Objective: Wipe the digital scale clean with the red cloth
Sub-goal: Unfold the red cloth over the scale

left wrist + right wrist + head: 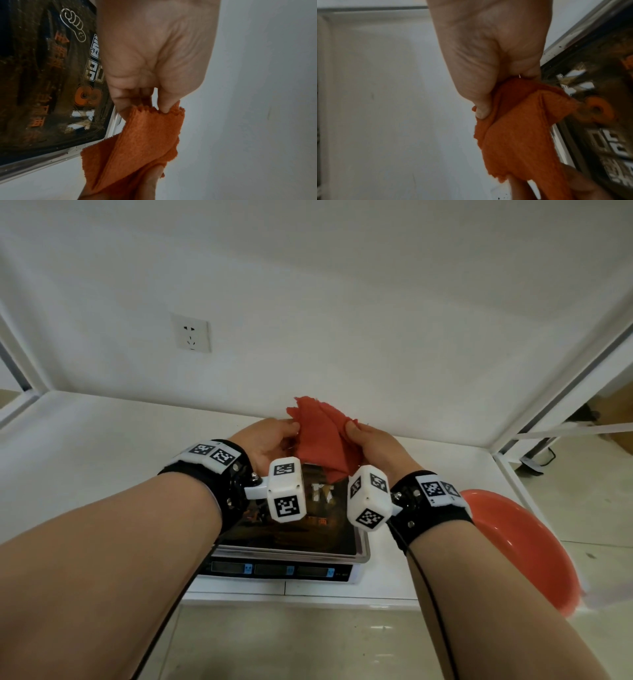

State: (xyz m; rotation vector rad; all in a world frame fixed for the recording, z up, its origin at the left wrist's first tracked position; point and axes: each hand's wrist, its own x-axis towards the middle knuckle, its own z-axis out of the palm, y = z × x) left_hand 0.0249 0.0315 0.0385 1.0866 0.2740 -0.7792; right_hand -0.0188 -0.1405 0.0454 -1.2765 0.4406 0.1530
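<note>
Both hands hold the red cloth [320,436] up in the air over the far end of the digital scale [291,542]. My left hand [270,440] pinches the cloth's left edge between thumb and fingers [164,105]. My right hand [371,443] grips its right side, thumb [482,109] pressed into the fabric. The cloth [137,146] hangs folded between them, with its lower corner over the scale's dark printed platter [42,81]. The scale's display strip [274,570] faces me at the counter's front edge.
The scale stands on a white counter [102,446] against a white wall with a power socket [191,333]. A red plastic basin [520,546] sits low to the right, off the counter. White frame posts stand at both sides.
</note>
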